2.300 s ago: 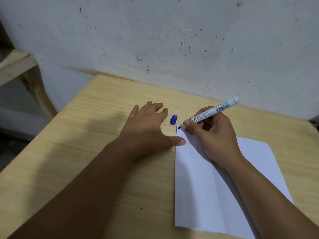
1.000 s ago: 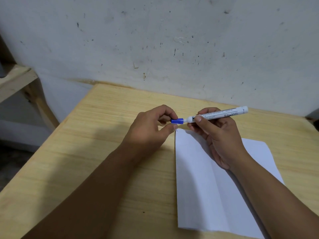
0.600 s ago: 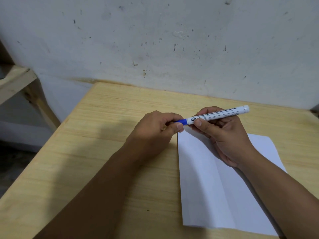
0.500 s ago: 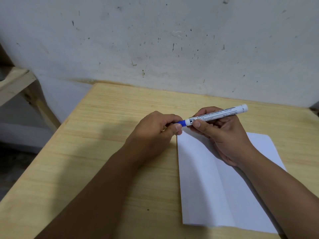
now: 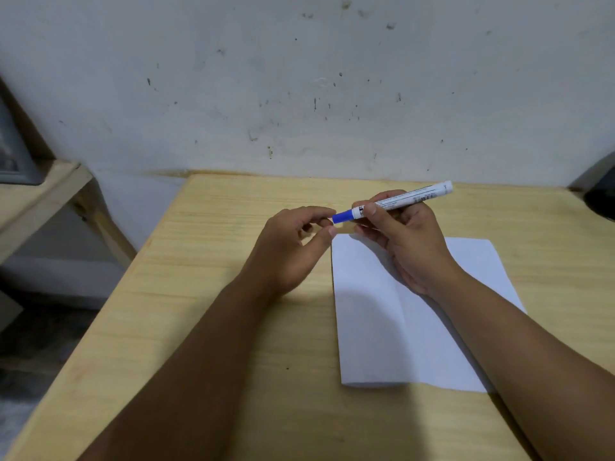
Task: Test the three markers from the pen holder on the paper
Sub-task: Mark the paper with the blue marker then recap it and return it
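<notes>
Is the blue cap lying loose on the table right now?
No, the blue cap sits on the tip of the marker that the right hand holds above the table.

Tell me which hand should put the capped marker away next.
Right. The right hand already grips the marker, blue cap on, above the paper. The left hand is empty, fingers loosely open beside the cap.

The small blue plastic cap (image 5: 342,216), which lay loose on the table beyond the left hand (image 5: 293,251), now sits on the white barrel marker (image 5: 399,200); that hand's fingers have since let go and opened just beside it.
</notes>
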